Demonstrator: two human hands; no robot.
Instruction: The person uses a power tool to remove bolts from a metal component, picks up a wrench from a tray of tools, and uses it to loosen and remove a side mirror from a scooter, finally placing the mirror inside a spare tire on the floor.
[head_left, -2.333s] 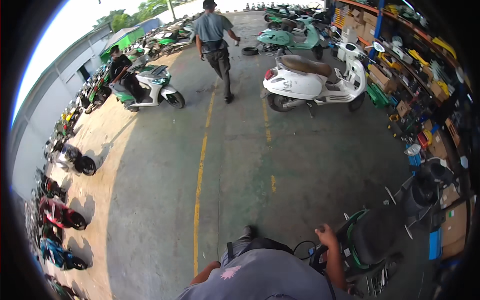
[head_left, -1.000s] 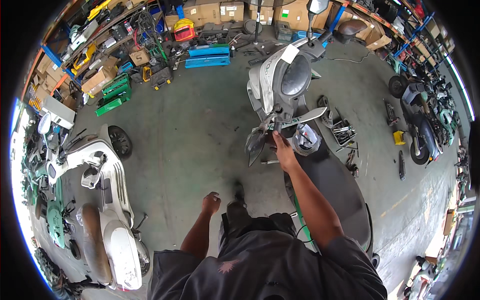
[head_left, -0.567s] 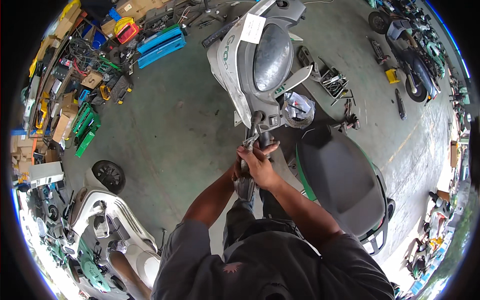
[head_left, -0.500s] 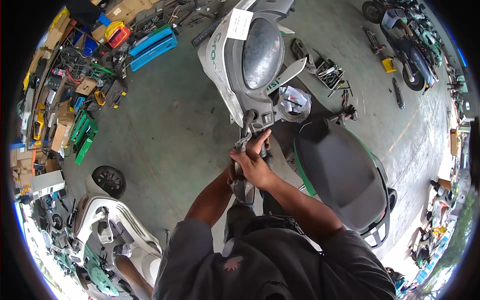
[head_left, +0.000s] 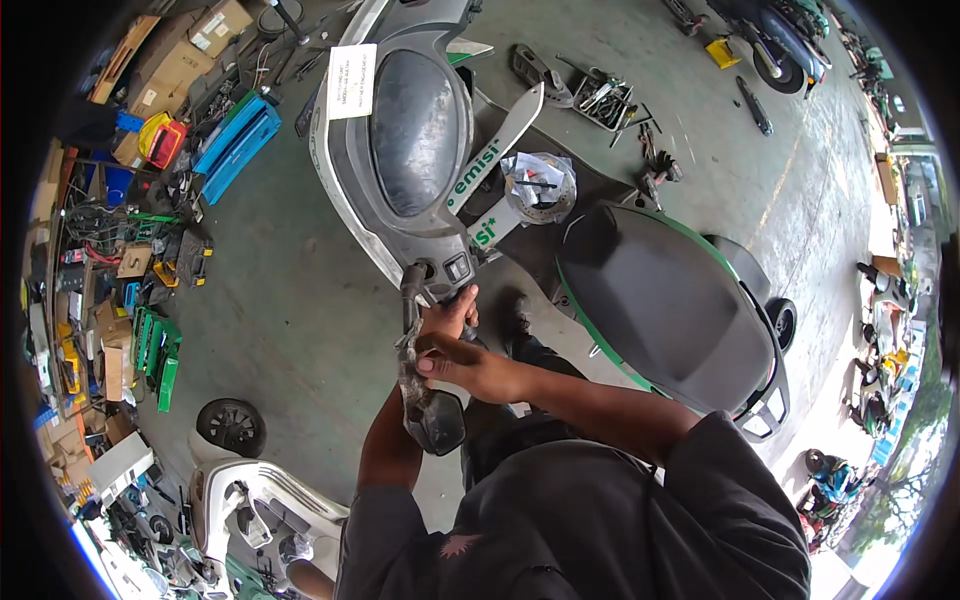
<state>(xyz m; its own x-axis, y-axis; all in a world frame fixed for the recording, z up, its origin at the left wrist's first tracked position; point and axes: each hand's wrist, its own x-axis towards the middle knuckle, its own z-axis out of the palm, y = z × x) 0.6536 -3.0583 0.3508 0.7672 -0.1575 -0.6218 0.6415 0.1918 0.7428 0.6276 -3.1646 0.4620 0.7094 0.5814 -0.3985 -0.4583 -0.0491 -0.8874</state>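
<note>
A grey and white scooter front (head_left: 415, 130) stands before me, its dark oval panel facing up. From it a black handlebar grip (head_left: 411, 290) points toward me. A stalk wrapped in crinkled clear film (head_left: 408, 375) runs along it to a dark, mirror-like piece (head_left: 437, 424). My left hand (head_left: 445, 316) reaches past the grip, fingers curled near the scooter's lower panel edge; what they hold is hidden. My right hand (head_left: 470, 368) is closed on the film-wrapped stalk, thumb on top, just behind the left hand.
To the right is the scooter's black seat (head_left: 670, 310) with green trim. A round disc with papers (head_left: 540, 188) rests ahead of it. Beyond lies a tray of tools (head_left: 600, 98). Shelves of boxes and parts (head_left: 110, 260) line the left; a white body panel (head_left: 265, 480) sits lower left.
My view has shifted, so the scooter appears farther left. My left hand has moved forward past the grip, while my right hand has drawn back along the wrapped stalk.
</note>
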